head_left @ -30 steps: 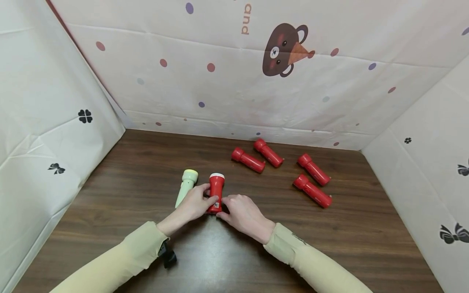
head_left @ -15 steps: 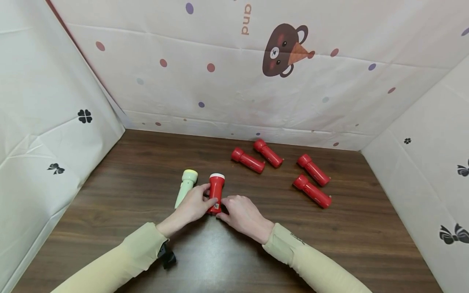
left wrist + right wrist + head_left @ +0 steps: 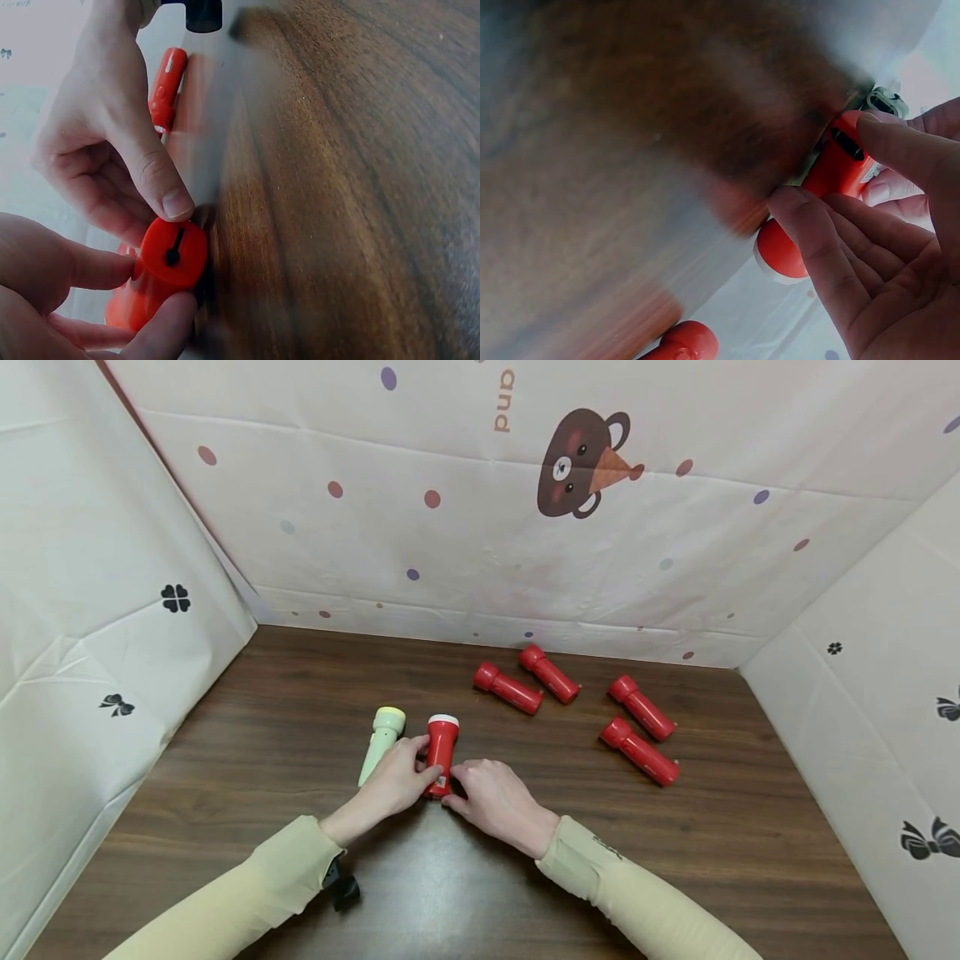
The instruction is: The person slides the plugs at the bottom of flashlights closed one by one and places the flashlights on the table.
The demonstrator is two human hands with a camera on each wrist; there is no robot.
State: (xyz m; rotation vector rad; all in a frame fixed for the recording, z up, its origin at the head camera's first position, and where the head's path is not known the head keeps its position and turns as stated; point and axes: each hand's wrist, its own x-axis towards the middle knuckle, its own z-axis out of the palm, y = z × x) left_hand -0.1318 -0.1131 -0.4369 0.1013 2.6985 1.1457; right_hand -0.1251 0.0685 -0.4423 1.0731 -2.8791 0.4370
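Note:
A red flashlight (image 3: 443,745) with a white lens rim lies on the table, its head pointing away from the person. The left hand (image 3: 397,777) grips its body, thumb on top. At the flashlight's near end, the right hand (image 3: 498,799) pinches the side with thumb and fingertips. The left wrist view shows the red end face (image 3: 174,251) with a dark keyhole-shaped slot, right thumb at its edge. A pale green flashlight (image 3: 386,733) lies just left of the red one, partly hidden by the left hand.
Several other red flashlights lie farther back to the right, such as one at the back (image 3: 551,674) and one nearer the right side (image 3: 639,752). Patterned white sheets (image 3: 450,543) enclose the wooden table (image 3: 720,860) at the back and sides.
The gripped red flashlight has shifted and turned very slightly to the left. Both hands keep nearly the same place; the other flashlights have not moved.

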